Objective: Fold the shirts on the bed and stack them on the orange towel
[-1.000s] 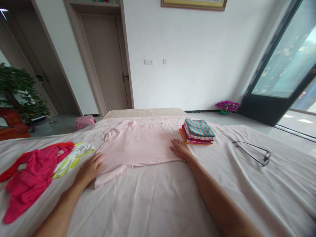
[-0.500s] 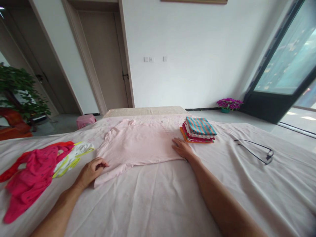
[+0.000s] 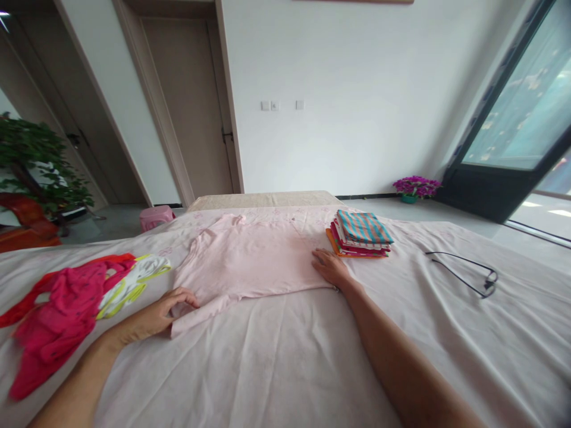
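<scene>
A pale pink T-shirt (image 3: 254, 255) lies spread out on the cloth-covered bed or table, its collar side to the left. At its near left sleeve, my left hand (image 3: 167, 310) touches the fabric, fingers stretched over it and thumb apart. My right hand (image 3: 331, 267) rests flat on the shirt's hem at the right, fingers extended. Just beyond that hand stands a stack of folded clothes (image 3: 360, 235), a blue-and-orange striped piece on top. To the left sits a loose heap of clothes, with a crumpled dark pink garment (image 3: 62, 309) and a white and yellow one (image 3: 129, 288).
Black-framed glasses (image 3: 473, 276) lie on the pale cover (image 3: 276, 362) at the right. Past the far edge are a pink stool (image 3: 156, 219) and a pot of purple flowers (image 3: 417, 187). A leafy plant (image 3: 35, 160) stands at the left.
My left hand has uncurled its fingers and turned flatter at the sleeve, its wrist shifting left. My right hand and the shirt stay in place.
</scene>
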`<action>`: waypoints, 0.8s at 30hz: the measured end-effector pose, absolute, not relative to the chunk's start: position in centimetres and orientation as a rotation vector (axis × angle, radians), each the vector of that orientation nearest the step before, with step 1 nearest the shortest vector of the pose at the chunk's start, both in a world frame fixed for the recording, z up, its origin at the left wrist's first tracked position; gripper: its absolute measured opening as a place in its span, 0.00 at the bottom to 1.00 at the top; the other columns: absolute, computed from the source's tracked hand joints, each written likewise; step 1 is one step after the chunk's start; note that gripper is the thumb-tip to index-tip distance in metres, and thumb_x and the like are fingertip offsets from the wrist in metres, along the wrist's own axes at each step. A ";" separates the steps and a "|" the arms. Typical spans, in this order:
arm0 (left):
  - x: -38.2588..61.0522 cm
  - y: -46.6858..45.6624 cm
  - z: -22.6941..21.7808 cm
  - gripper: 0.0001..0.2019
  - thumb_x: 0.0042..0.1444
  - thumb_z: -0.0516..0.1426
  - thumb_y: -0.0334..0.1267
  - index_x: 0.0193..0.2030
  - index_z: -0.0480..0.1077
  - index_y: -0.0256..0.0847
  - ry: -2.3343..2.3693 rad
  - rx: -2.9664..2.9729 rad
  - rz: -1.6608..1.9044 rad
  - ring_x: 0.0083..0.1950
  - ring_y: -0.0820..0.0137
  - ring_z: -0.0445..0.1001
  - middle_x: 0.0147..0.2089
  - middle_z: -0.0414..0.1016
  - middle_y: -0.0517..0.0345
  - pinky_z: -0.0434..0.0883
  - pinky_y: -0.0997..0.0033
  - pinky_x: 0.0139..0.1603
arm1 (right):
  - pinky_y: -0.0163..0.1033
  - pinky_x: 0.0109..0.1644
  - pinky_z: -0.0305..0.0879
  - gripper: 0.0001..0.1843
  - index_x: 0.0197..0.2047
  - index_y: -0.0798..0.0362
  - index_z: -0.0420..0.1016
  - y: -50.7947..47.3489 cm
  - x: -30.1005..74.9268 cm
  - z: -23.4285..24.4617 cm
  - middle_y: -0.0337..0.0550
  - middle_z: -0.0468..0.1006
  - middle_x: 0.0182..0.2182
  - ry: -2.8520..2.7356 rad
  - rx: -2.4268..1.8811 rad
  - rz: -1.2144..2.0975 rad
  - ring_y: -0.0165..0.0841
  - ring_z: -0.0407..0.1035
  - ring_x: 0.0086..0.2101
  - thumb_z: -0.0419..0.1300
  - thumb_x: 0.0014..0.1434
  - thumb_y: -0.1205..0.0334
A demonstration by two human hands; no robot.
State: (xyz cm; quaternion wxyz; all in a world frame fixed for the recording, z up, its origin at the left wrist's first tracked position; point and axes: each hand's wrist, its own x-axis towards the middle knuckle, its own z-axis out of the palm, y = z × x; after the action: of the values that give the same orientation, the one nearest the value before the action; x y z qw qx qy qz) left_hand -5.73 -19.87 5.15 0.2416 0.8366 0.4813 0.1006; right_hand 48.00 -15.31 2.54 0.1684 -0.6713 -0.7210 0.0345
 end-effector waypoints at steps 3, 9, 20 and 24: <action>-6.0 -20.1 5.2 0.22 0.47 0.63 0.46 0.52 0.75 0.50 1.288 2.317 0.210 0.66 0.59 0.65 0.60 0.72 0.57 0.59 0.65 0.69 | 0.40 0.67 0.50 0.28 0.66 0.48 0.66 -15.3 48.0 2.6 0.41 0.63 0.67 -2.051 -1.923 0.101 0.37 0.57 0.64 0.49 0.66 0.50; -5.9 -19.9 5.3 0.25 0.47 0.64 0.48 0.55 0.74 0.51 1.273 2.351 0.159 0.65 0.61 0.67 0.60 0.72 0.59 0.61 0.67 0.68 | 0.41 0.68 0.50 0.28 0.66 0.47 0.66 -15.5 47.8 2.8 0.41 0.63 0.67 -2.051 -1.913 0.112 0.38 0.57 0.64 0.49 0.66 0.50; -6.5 -20.9 6.9 0.37 0.45 0.66 0.54 0.64 0.67 0.54 1.100 2.268 0.035 0.72 0.53 0.55 0.72 0.57 0.55 0.55 0.59 0.70 | 0.40 0.67 0.49 0.28 0.66 0.48 0.67 -15.5 47.8 2.7 0.42 0.64 0.66 -2.045 -1.906 0.097 0.38 0.58 0.64 0.49 0.66 0.50; -4.9 -21.0 6.5 0.23 0.47 0.63 0.48 0.52 0.74 0.48 1.203 2.257 0.103 0.68 0.58 0.60 0.63 0.67 0.53 0.59 0.64 0.68 | 0.41 0.68 0.50 0.28 0.66 0.47 0.66 -15.5 47.7 2.7 0.42 0.63 0.67 -2.038 -1.926 0.110 0.39 0.57 0.64 0.49 0.66 0.51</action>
State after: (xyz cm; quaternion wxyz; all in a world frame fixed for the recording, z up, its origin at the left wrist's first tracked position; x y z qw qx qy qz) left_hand -4.88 -20.99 6.46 0.2868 0.8448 0.4501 0.0385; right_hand 47.74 -15.45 2.70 0.1669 -0.6766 -0.7162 0.0388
